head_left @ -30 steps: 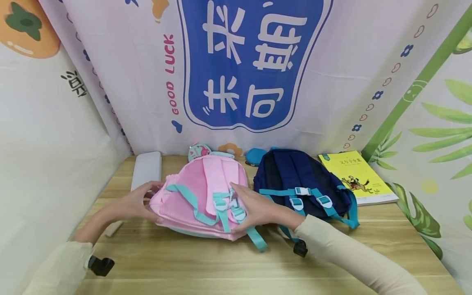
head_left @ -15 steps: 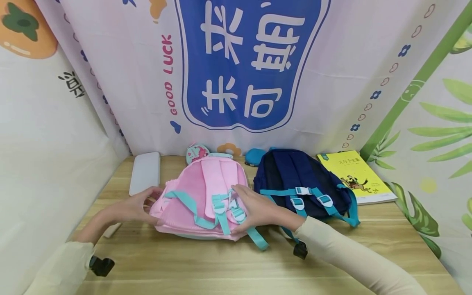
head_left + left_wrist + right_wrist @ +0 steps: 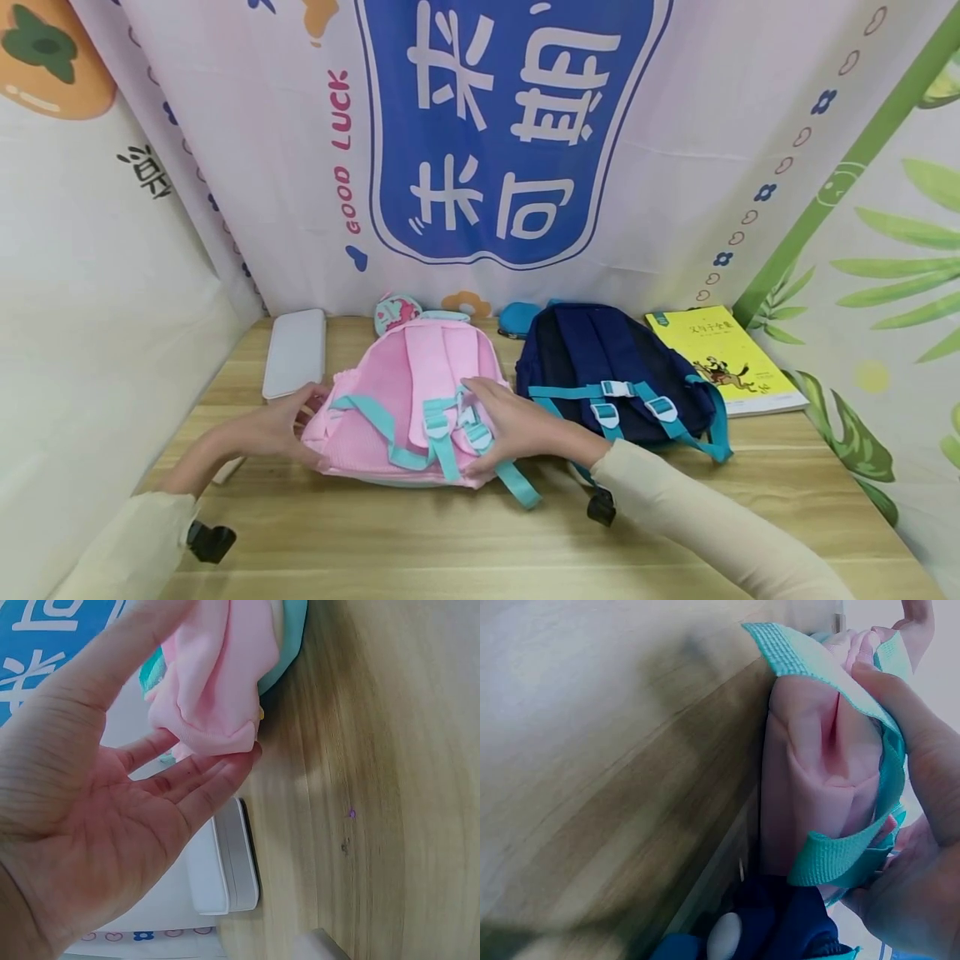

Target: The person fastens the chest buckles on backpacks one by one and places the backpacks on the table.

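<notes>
A pink backpack (image 3: 382, 375) with teal straps (image 3: 513, 483) lies strap side up on the table, between both hands. At its left edge my left hand (image 3: 281, 429) rests with fingers extended; in the left wrist view these fingers (image 3: 214, 787) touch a folded pink corner, palm away from the cloth. My right hand (image 3: 517, 425) spans the backpack's right side, thumb on the near edge, fingertips on top by the white buckles (image 3: 477, 437). In the right wrist view a teal strap loops past the thumb (image 3: 892, 694).
A navy backpack (image 3: 592, 358) with teal straps lies close on the right, a yellow book (image 3: 723, 350) beside it. Behind stand a round patterned pouch (image 3: 396, 314) and a blue pouch (image 3: 519, 318). A pale case (image 3: 295, 354) lies back left, a small beige piece (image 3: 227, 471) near the left hand.
The pink backpack has shifted slightly left with the right hand, while the round pouch behind it has also slid a little left. The left hand stays at the bag's edge, slightly lower.
</notes>
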Demonstrator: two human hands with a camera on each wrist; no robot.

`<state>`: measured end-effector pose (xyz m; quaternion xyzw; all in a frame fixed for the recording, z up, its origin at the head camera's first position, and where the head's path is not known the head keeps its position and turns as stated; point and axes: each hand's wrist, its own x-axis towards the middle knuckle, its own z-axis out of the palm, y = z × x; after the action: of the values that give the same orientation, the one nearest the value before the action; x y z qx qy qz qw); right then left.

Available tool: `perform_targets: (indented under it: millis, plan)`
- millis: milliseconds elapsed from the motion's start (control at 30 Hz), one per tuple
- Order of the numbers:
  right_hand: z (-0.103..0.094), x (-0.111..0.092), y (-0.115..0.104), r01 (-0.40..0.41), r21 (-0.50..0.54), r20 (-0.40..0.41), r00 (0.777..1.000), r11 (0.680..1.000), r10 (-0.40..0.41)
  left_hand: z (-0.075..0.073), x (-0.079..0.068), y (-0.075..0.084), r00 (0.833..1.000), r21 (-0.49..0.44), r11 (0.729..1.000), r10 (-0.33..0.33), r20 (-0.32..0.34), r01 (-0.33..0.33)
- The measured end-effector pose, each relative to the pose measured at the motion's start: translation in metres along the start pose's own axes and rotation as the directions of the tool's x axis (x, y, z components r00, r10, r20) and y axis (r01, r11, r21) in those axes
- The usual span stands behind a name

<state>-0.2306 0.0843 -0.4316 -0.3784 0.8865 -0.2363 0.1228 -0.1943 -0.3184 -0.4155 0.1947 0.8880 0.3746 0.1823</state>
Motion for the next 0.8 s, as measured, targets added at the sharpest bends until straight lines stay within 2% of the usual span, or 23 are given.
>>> perform_targets:
  millis: [167, 333, 467, 667, 800]
  plan:
    - [0.000, 0.003, -0.001, -0.004, 0.006, -0.001, 1.000, 1.000, 0.004, -0.002, 0.002, -0.002, 1.000, 0.004, 1.000, -0.022, 0.001, 0.022]
    - [0.000, 0.003, -0.002, -0.018, 0.006, -0.002, 1.000, 1.000, 0.018, -0.002, 0.002, -0.003, 1.000, 0.001, 1.000, -0.014, -0.006, 0.014]
    - [0.000, 0.003, -0.002, -0.025, 0.005, -0.005, 1.000, 1.000, 0.025, -0.005, 0.003, 0.001, 1.000, 0.061, 0.998, 0.004, -0.028, -0.002]
    - [0.000, 0.003, -0.003, -0.026, 0.007, -0.001, 1.000, 1.000, 0.026, -0.011, 0.008, 0.021, 0.989, 0.203, 0.977, 0.088, -0.117, -0.063]
    - [0.000, 0.003, -0.003, -0.025, 0.009, 0.006, 1.000, 1.000, 0.025, -0.013, 0.019, 0.044, 0.978, 0.228, 0.970, 0.126, -0.165, -0.086]
